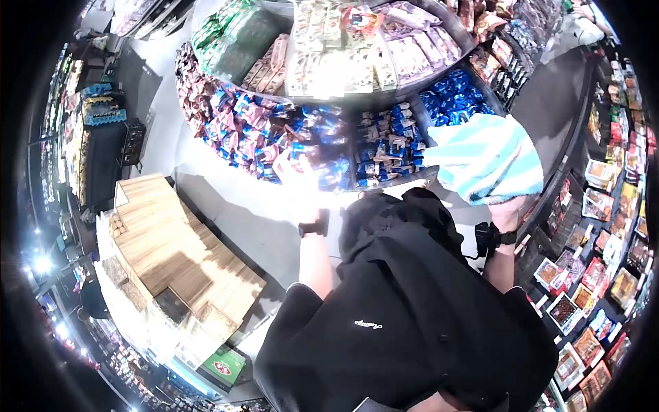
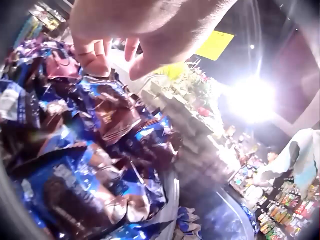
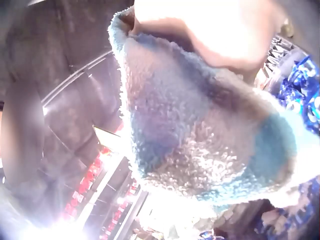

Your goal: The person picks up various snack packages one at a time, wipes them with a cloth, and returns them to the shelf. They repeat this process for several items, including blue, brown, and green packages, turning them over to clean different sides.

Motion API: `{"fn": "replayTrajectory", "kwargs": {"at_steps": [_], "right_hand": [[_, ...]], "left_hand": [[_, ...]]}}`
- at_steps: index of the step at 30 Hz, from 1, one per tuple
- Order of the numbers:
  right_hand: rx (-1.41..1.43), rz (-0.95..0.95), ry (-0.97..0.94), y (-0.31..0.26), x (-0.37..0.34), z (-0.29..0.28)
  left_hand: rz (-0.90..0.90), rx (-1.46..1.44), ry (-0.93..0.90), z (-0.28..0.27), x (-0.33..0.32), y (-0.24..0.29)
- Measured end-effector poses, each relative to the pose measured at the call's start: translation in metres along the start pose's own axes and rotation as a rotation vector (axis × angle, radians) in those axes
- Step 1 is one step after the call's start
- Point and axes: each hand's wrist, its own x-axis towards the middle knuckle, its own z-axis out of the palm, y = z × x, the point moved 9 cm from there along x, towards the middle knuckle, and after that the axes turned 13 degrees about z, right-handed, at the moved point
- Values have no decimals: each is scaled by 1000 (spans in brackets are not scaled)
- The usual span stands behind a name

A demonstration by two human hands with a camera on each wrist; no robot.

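Over the wrapped sweets (image 1: 250, 130) in the round display's lower tier, the left hand (image 1: 295, 175) is overexposed in the head view. The left wrist view shows that hand (image 2: 145, 35) with its fingers bent loosely downward and nothing visible between them, just above blue and brown wrappers (image 2: 112, 112). A striped blue and white cloth (image 1: 487, 158) drapes over the right hand (image 1: 509, 206), beside the display's right side. In the right wrist view the right hand (image 3: 210, 35) holds the fluffy cloth (image 3: 185, 115), whose folds hide the fingertips.
Packets (image 1: 336, 55) fill the display's upper tier, and blue-wrapped sweets (image 1: 456, 96) lie in a compartment near the cloth. A wooden-topped counter (image 1: 178, 240) stands at the left. Shelves of packaged goods (image 1: 590, 295) curve along the right.
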Motion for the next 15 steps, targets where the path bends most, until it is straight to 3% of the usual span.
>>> {"fn": "replayTrajectory", "kwargs": {"at_steps": [2,4,6,8,10,11,14,15], "right_hand": [[90,158,-40,18,10,-4],[74,102,53,20,14,-13],[250,202,48,48,20,-22],[612,472,-70,95,16,-20],[922,614,-98,125,17,-20],[1049,623,-68,138,20,-25],[593,200,81,119,45,-69],[805,365,84,136,49,-72]], "left_hand": [[87,-27,6,9,8,22],[38,-168,-72,29,12,55],[117,-290,-180,62,11,102],[191,-284,-318,112,-7,128],[189,-344,-440,159,-28,164],[166,-337,-510,183,-40,178],[228,-268,-635,247,-79,208],[194,-240,-663,267,-91,211]]}}
